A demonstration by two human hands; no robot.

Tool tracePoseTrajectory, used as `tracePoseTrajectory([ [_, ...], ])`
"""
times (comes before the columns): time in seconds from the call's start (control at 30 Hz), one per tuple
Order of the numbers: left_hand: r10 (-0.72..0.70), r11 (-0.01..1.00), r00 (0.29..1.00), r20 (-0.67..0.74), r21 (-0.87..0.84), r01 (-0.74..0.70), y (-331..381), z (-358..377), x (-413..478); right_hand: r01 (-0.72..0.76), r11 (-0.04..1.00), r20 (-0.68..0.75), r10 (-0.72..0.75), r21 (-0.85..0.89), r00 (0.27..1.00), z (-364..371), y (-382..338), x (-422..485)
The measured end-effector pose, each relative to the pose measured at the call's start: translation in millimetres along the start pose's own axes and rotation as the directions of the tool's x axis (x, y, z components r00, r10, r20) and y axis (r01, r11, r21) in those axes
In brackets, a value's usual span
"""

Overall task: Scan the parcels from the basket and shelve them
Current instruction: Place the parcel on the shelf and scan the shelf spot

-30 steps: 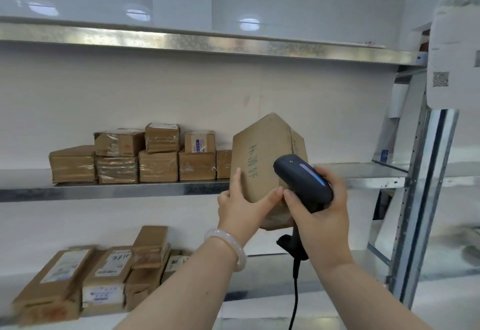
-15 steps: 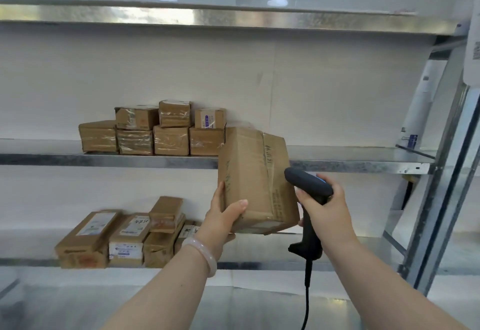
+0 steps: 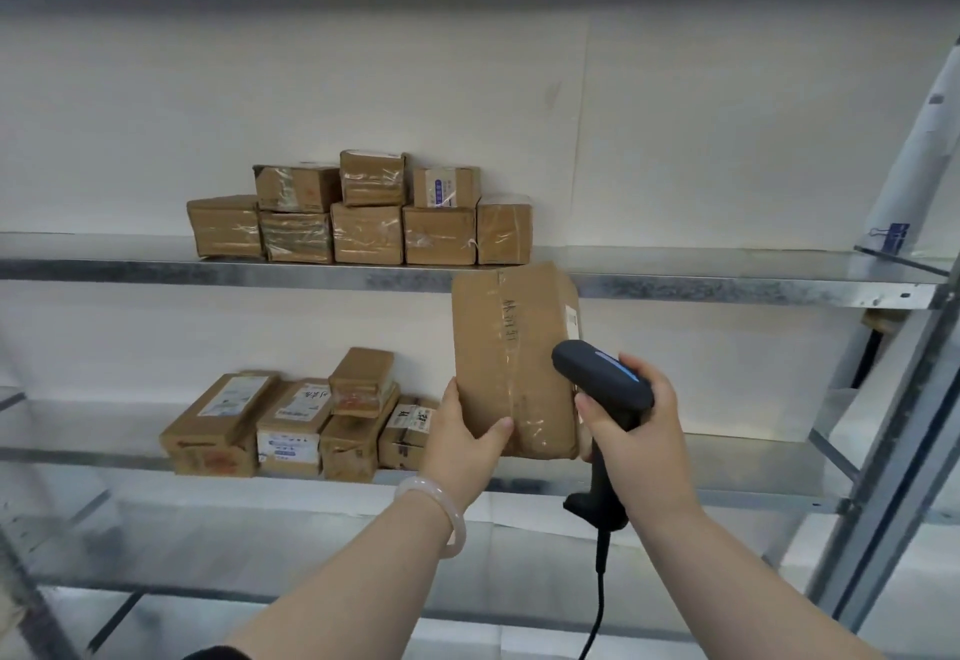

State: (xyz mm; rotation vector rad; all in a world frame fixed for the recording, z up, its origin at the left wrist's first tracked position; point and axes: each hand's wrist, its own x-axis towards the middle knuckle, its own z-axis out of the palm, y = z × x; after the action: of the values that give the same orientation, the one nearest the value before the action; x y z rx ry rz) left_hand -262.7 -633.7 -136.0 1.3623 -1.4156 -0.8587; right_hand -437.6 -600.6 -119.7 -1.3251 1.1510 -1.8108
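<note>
Metal shelving (image 3: 727, 290) fills the view, with its middle tier taken here as the reference landmark. On that tier, at its left-centre portion, stands a two-layer stack of taped brown cartons (image 3: 363, 215), set against the white back wall. On the tier directly below the landmark, toward its left half, a second group of labelled cartons (image 3: 291, 420) lies packed together, one small carton resting on top of the others.

The held parcel (image 3: 511, 353), a brown cardboard box sealed with clear tape and bearing handwritten marks along the tape seam, is upright in the air in front of the landmark tier. Its top edge overlaps the tier's front lip just to the right of the upper stack; it rests on no shelf.

The left hand (image 3: 465, 438) grips the parcel's lower left corner, thumb across the front face, fingers behind. A pale bangle (image 3: 434, 511) sits on that wrist.

The right hand (image 3: 636, 431) is closed around the handle of a black corded scanner (image 3: 602, 373), whose head lies against the parcel's lower right edge, below the landmark tier. Its cable hangs straight down.
</note>
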Motion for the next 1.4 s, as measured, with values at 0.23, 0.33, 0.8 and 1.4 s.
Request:
tracePoseTrajectory([
  [0.23,-0.115,0.992,0.993,0.010,0.058,0.114,-9,5,4,-0.042,0.999,0.060,0.040,0.027,0.997,18,18,-14],
  [0.33,-0.155,0.987,0.988,0.002,0.051,0.154,-13,5,8,-0.061,0.998,0.065,0.059,0.025,0.996,22,21,-14],
  [0.8,-0.216,0.975,0.976,0.037,0.058,0.214,-26,-4,13,-0.092,0.996,0.126,0.091,-0.004,0.988,36,33,-12],
  [1.4,-0.249,0.869,0.935,0.251,-0.368,0.330,-56,-26,21,-0.104,0.990,0.001,0.105,-0.096,0.995,19,54,5],
])
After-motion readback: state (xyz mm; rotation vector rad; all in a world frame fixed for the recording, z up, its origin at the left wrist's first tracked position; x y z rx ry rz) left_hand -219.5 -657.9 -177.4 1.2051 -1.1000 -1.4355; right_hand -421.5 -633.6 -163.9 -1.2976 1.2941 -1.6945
